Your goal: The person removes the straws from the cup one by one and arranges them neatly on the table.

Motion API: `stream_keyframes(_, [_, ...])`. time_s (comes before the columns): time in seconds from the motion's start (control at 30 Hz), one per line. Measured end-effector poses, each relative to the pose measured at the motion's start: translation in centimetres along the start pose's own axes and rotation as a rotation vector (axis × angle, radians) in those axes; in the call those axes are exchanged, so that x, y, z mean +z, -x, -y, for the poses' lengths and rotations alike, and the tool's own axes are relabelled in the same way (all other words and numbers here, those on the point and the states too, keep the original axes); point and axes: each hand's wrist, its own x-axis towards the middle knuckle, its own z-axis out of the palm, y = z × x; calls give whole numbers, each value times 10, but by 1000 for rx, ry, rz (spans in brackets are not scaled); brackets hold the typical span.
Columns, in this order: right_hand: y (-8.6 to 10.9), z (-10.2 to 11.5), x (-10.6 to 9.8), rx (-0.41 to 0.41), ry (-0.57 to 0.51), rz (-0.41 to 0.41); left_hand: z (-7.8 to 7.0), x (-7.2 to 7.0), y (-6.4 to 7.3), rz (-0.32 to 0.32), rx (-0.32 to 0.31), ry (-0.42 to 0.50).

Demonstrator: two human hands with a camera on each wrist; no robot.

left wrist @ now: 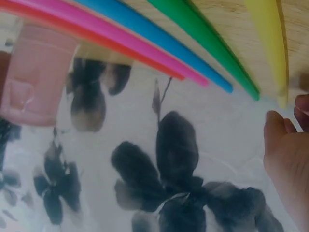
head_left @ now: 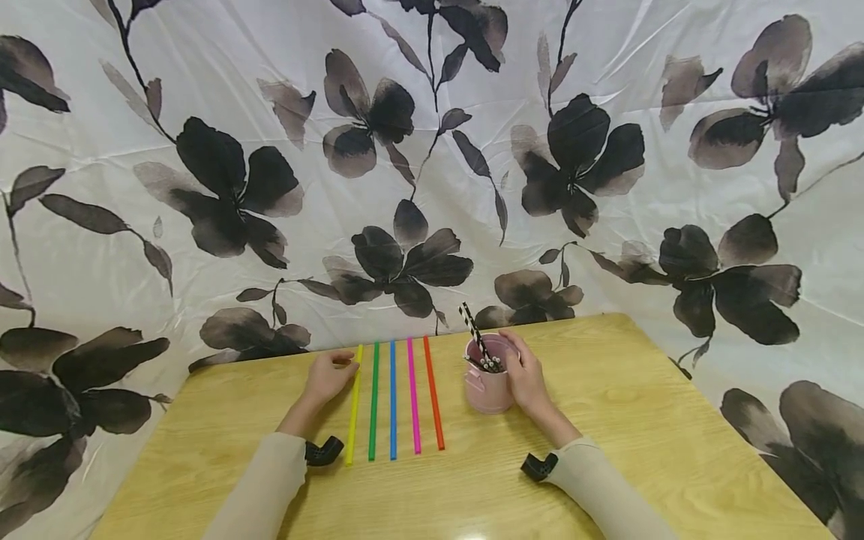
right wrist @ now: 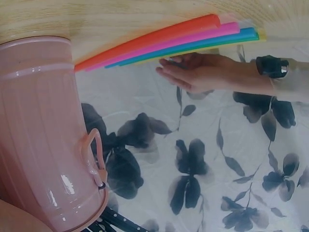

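My left hand (head_left: 329, 376) is at the far end of the yellow straw (head_left: 354, 412), its fingers loosely bent beside it; whether they touch it I cannot tell. In the left wrist view, the thumb (left wrist: 275, 126) and fingertips lie close about the straw's tip. To its right run a green straw (head_left: 374, 405), a blue straw (head_left: 393, 405), a pink straw (head_left: 414, 405) and a red straw (head_left: 434, 397), side by side. My right hand (head_left: 529, 376) grips the right side of a small pink bucket (head_left: 489, 394). Black-and-white patterned straws (head_left: 474, 330) stand and lean inside the bucket.
The light wooden table (head_left: 607, 420) carries everything. Behind its far edge hangs a white cloth (head_left: 472, 202) with dark flowers. The bucket has a small side handle (right wrist: 94, 152). A black wrist device (head_left: 324, 451) sits on each forearm.
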Motion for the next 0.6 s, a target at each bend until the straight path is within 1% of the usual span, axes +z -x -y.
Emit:
stream_keyframes(0.07, [-2,-1,1,1,3,-10,-4,-3,2,-17,-6,14])
stream_keyframes(0.1, [-2,-1,2,-2,2,-12,-6,-5,3,-15,-12,31])
stream_keyframes(0.17, [-1,-2,1,6,8,-16,-12,-7,8,2,-21,62])
stream_keyframes(0.2, [0,-2,1,13,12,-14,-16,-8,10,13,-11,75])
stream_keyframes(0.3, [1,-1,1,26,7,-4,-32,-11,16,46,51,106])
stream_keyframes(0.4, [3,8,0,31,-13,1,-52,-12,20,77,123,137])
stream_keyframes(0.5, [5,24,-1,28,-27,-4,-73,-9,23,104,181,178])
stream_keyframes(0.6, [8,36,-1,21,-24,-6,-89,-3,24,133,229,210])
